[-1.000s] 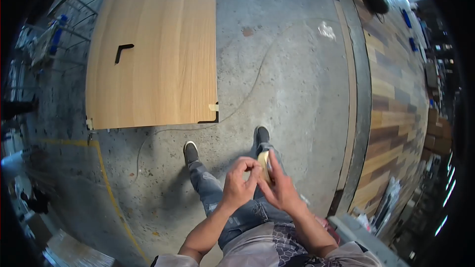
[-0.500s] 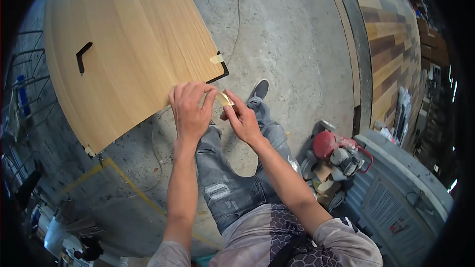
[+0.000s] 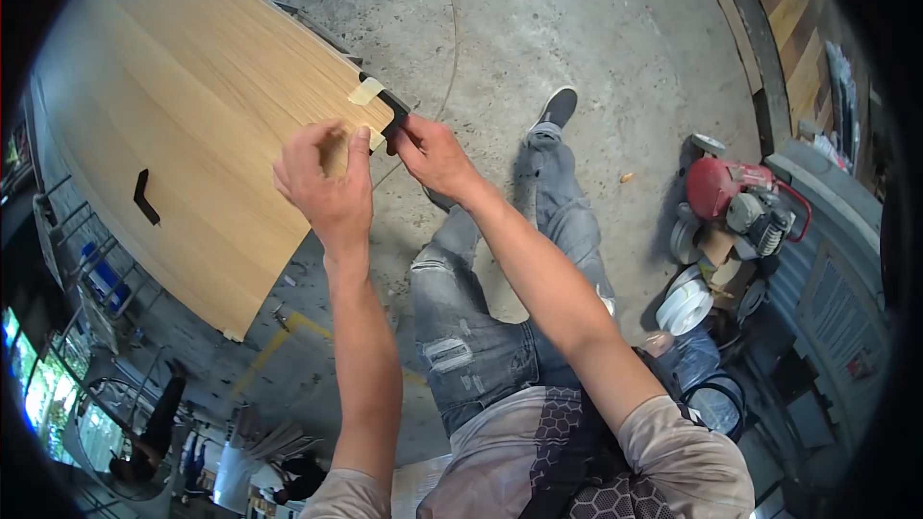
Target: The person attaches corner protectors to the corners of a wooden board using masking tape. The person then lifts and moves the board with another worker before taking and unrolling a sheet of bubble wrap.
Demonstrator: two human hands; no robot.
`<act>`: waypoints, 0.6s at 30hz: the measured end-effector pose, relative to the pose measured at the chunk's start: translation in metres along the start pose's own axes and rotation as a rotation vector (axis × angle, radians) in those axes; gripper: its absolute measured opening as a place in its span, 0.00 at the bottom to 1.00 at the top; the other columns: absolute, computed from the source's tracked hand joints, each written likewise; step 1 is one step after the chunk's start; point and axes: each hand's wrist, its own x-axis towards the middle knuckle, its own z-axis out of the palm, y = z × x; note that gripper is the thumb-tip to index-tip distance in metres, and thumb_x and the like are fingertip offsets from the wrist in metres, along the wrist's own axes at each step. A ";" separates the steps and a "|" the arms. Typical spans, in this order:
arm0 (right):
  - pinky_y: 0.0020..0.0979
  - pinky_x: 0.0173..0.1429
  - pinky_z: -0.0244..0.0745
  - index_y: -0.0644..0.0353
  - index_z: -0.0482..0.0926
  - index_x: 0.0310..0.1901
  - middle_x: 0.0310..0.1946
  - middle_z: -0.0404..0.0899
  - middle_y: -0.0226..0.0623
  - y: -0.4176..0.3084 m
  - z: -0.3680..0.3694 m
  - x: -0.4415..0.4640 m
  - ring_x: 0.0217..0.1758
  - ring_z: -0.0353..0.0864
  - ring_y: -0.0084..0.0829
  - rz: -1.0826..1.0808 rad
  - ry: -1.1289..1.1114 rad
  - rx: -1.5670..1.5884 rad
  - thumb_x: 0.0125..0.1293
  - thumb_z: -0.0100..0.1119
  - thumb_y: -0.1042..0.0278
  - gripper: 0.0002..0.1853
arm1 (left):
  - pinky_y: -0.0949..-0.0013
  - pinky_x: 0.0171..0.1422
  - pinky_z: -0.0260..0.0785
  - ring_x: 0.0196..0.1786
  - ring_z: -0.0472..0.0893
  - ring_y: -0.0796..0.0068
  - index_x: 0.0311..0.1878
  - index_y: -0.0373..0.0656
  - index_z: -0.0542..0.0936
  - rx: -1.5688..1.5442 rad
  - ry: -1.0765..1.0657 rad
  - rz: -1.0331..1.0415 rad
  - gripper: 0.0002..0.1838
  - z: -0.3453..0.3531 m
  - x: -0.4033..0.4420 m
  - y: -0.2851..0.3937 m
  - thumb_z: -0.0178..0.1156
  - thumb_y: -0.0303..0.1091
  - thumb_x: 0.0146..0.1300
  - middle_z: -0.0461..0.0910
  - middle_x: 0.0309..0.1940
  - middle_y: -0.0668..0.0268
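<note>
A wood-grain panel (image 3: 183,125) lies in front of me with a black L-shaped corner piece (image 3: 397,108) at its near right corner. One strip of masking tape (image 3: 366,90) crosses one arm of that piece, and a second tape strip (image 3: 376,138) lies by its other arm. My left hand (image 3: 327,183) is over the panel, thumb tip against the second strip, index finger curled apart from the thumb. At the corner, my right hand (image 3: 437,159) grips the edge of the corner piece, its fingertips partly hidden. Another black L-shaped piece (image 3: 144,197) lies loose on the panel.
A red machine (image 3: 713,187) stands on the floor to the right, beside white rolls (image 3: 685,304). A thin cable (image 3: 454,29) runs across the concrete floor (image 3: 596,29). Metal racks (image 3: 72,221) stand left of the panel. Patterned wood boards (image 3: 803,10) are at the far right.
The tape strip held between both hands is now at the panel corner. Both hands have moved up to the corner piece, and the view has turned.
</note>
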 end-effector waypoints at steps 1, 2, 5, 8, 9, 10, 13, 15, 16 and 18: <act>0.42 0.45 0.79 0.64 0.81 0.50 0.35 0.85 0.51 -0.012 -0.002 -0.005 0.39 0.86 0.49 0.036 0.039 0.059 0.73 0.55 0.69 0.11 | 0.56 0.64 0.62 0.50 0.77 0.65 0.41 0.49 0.87 -0.049 0.057 -0.066 0.06 0.000 0.003 0.010 0.72 0.29 0.61 0.81 0.39 0.70; 0.43 0.45 0.79 0.63 0.81 0.51 0.36 0.85 0.50 -0.012 -0.002 -0.006 0.40 0.86 0.50 0.025 0.050 0.048 0.72 0.55 0.70 0.11 | 0.56 0.64 0.63 0.50 0.77 0.64 0.41 0.48 0.87 -0.064 0.032 -0.038 0.07 0.001 0.004 0.013 0.71 0.26 0.61 0.81 0.39 0.69; 0.43 0.47 0.79 0.62 0.81 0.51 0.36 0.85 0.48 -0.011 -0.001 -0.005 0.41 0.86 0.49 -0.060 0.096 0.034 0.72 0.55 0.71 0.11 | 0.55 0.63 0.67 0.49 0.78 0.62 0.42 0.43 0.87 -0.027 -0.232 0.240 0.09 -0.001 -0.002 0.004 0.69 0.21 0.60 0.82 0.40 0.66; 0.41 0.49 0.78 0.62 0.81 0.51 0.35 0.85 0.45 -0.007 -0.004 0.002 0.41 0.85 0.46 -0.217 0.139 0.053 0.72 0.56 0.72 0.10 | 0.54 0.64 0.69 0.51 0.79 0.61 0.43 0.40 0.86 -0.008 -0.167 0.322 0.10 0.002 -0.009 -0.002 0.66 0.16 0.59 0.83 0.42 0.64; 0.42 0.49 0.78 0.61 0.81 0.51 0.35 0.85 0.45 -0.002 -0.008 0.003 0.42 0.85 0.46 -0.222 0.116 0.041 0.71 0.57 0.71 0.10 | 0.53 0.66 0.70 0.55 0.79 0.60 0.45 0.40 0.86 0.041 -0.157 0.382 0.11 0.002 -0.011 -0.007 0.68 0.20 0.59 0.83 0.45 0.64; 0.42 0.49 0.78 0.61 0.81 0.51 0.36 0.85 0.45 0.003 -0.010 0.002 0.42 0.85 0.47 -0.225 0.091 0.028 0.71 0.58 0.71 0.10 | 0.54 0.66 0.70 0.56 0.78 0.60 0.48 0.42 0.85 0.101 -0.156 0.419 0.14 0.001 -0.017 -0.009 0.70 0.22 0.59 0.83 0.47 0.64; 0.43 0.47 0.78 0.59 0.82 0.50 0.37 0.86 0.44 0.012 -0.011 -0.002 0.42 0.85 0.48 -0.222 0.121 0.079 0.71 0.59 0.71 0.09 | 0.56 0.64 0.71 0.58 0.77 0.59 0.55 0.46 0.82 0.228 -0.119 0.475 0.23 0.005 -0.025 -0.002 0.77 0.28 0.56 0.81 0.51 0.64; 0.44 0.46 0.78 0.58 0.82 0.50 0.37 0.86 0.43 0.006 -0.019 -0.002 0.41 0.85 0.48 -0.244 0.121 0.001 0.70 0.60 0.70 0.10 | 0.54 0.62 0.71 0.58 0.76 0.58 0.55 0.48 0.80 0.251 -0.056 0.436 0.28 0.018 -0.033 -0.004 0.81 0.32 0.50 0.79 0.51 0.67; 0.44 0.45 0.78 0.57 0.82 0.50 0.37 0.86 0.42 0.004 -0.023 -0.003 0.41 0.85 0.48 -0.254 0.119 -0.039 0.69 0.60 0.70 0.10 | 0.54 0.61 0.71 0.57 0.75 0.59 0.54 0.48 0.79 0.291 -0.053 0.419 0.28 0.022 -0.032 -0.005 0.82 0.33 0.50 0.78 0.51 0.68; 0.44 0.44 0.78 0.57 0.83 0.51 0.38 0.86 0.42 0.015 -0.027 0.004 0.40 0.85 0.48 -0.343 0.093 -0.108 0.68 0.61 0.69 0.11 | 0.55 0.58 0.70 0.56 0.75 0.60 0.52 0.50 0.78 0.373 -0.038 0.379 0.29 0.027 -0.024 0.003 0.83 0.33 0.48 0.77 0.50 0.68</act>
